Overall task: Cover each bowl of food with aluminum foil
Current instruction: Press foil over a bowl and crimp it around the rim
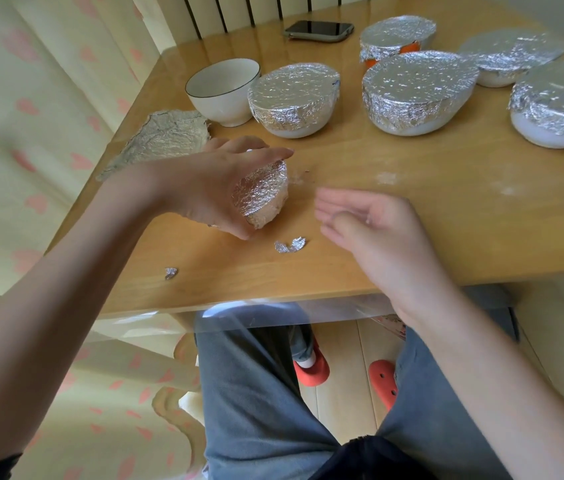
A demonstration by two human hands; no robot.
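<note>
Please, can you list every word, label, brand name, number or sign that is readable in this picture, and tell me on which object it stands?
There is no readable text in this view.
phone: the screen is dark and no brand mark shows.
white bowl: plain, only a thin dark line at the rim.
foil-covered bowls, such as the nearest one: only crinkled foil, no print.

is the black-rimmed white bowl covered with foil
No, the black-rimmed white ceramic bowl stands uncovered, with a crumpled aluminium foil sheet lying beside it.

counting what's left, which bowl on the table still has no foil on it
The white bowl with the thin dark rim, at the left end beside the crumpled foil sheet. Its mouth is open; the other bowls standing on the table wear foil.
</note>
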